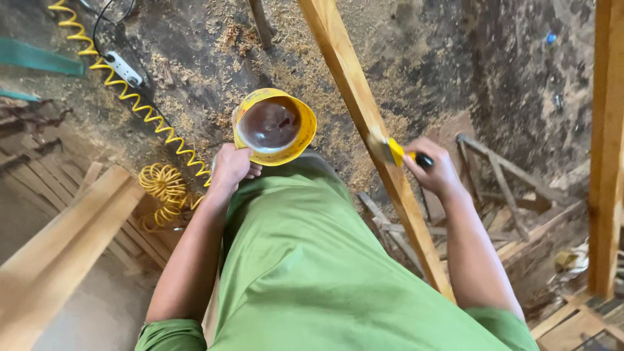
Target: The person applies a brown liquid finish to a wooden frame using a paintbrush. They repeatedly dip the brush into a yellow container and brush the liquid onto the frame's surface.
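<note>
Left hand (231, 168) clamps rim of yellow tub (275, 127), brown liquid inside, held over sawdust floor (455, 58). Right hand (437, 170) closed on brush (402, 155), bristles touching slanted timber beam (370, 130). Tub likely light, sloshy: keep level, grip rim. Brush light, stiff handle.

From my remote view, both bare arms reach forward and down, elbows bent: left hand (231, 168) curled closed in a thumb-over grip at centre, right hand (437, 170) clenched in a fist, wrist angled inward, arms well apart.
</note>
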